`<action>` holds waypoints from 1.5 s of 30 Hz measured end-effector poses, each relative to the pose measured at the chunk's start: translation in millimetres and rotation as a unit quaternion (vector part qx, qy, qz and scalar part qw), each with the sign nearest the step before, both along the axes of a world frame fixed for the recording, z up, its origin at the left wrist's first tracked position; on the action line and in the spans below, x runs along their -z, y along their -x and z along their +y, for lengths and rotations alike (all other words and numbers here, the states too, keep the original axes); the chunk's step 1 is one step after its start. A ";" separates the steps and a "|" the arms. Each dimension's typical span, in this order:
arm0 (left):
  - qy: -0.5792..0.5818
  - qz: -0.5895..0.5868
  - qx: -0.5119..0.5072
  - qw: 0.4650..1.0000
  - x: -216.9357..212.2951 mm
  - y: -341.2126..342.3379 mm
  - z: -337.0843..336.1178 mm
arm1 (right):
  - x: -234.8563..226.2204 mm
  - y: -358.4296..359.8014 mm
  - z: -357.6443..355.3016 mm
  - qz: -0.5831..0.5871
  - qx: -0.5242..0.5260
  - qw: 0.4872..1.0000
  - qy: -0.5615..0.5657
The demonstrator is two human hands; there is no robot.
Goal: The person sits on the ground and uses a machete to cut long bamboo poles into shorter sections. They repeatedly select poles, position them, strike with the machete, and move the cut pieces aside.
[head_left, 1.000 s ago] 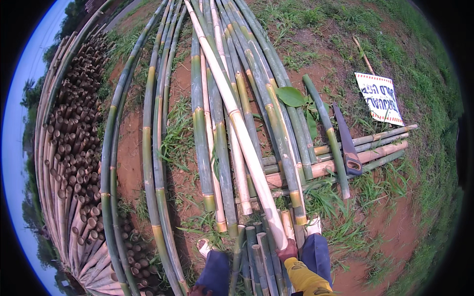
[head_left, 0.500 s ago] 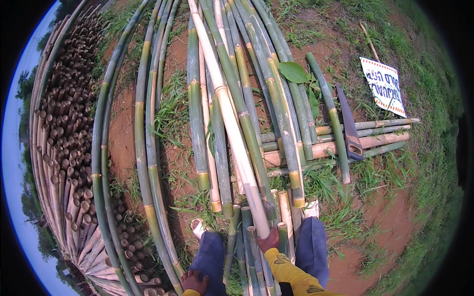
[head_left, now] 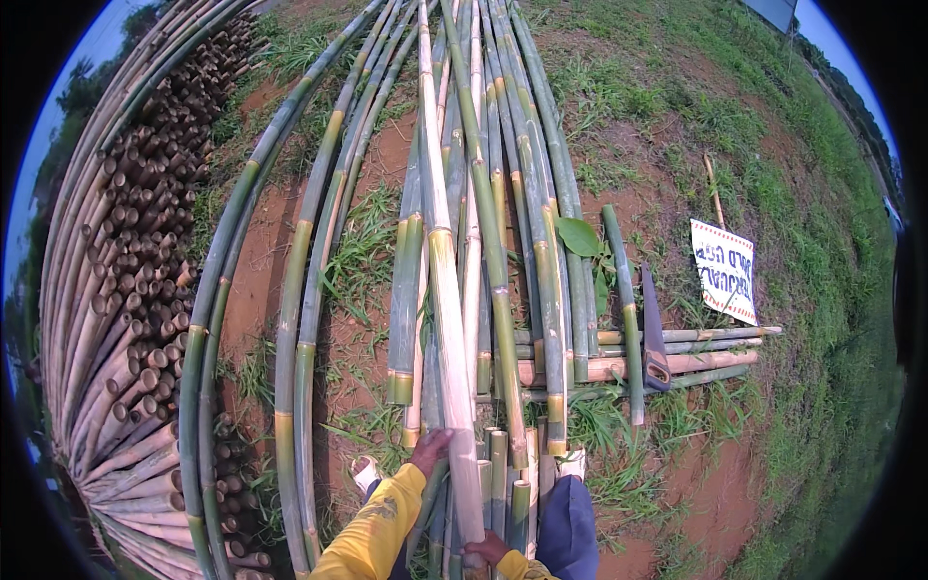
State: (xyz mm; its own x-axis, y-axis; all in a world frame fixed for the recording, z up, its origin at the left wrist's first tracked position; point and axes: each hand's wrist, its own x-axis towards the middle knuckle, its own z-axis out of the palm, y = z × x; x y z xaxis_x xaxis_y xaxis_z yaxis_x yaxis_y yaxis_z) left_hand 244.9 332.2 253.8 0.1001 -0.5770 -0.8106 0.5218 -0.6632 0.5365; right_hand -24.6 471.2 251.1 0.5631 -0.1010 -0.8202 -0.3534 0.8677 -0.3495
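A long, pale bamboo pole (head_left: 466, 491) runs from the far end of the scene down between my legs. My left hand (head_left: 431, 451) is closed around its left side, partway up from the near end. Lower down, close to my body, my right hand (head_left: 488, 549) grips the same pole from the right, and some of its fingers are hidden. Beside it on the right lies a green bamboo pole (head_left: 502, 329). Several cut bamboo lengths (head_left: 520, 507) lie beneath, between my feet.
Crosswise short bamboo poles (head_left: 710, 356) lie at right, with a handsaw (head_left: 654, 340) and a short green pole (head_left: 630, 333) resting across them. Beyond stands a white sign (head_left: 723, 271). Long green poles (head_left: 302, 348) and a large bamboo stack (head_left: 116, 319) are at left.
My left hand has left my knee and taken hold of the pale pole. My right hand is now lower on it. The pole has shifted left and toward me; my view has tilted up.
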 end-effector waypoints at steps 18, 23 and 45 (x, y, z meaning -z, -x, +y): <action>-0.266 -0.222 0.104 0.932 -59.9 154.3 211.1 | 21.6 -88.8 -287.7 0.109 0.146 0.949 0.256; -0.246 -0.555 0.414 0.679 82.0 -72.2 183.8 | -0.9 -224.3 -429.0 0.188 0.082 0.894 0.398; -0.008 -0.084 0.029 0.996 -60.9 54.1 95.6 | -73.3 -13.5 9.9 0.083 -0.292 0.948 0.097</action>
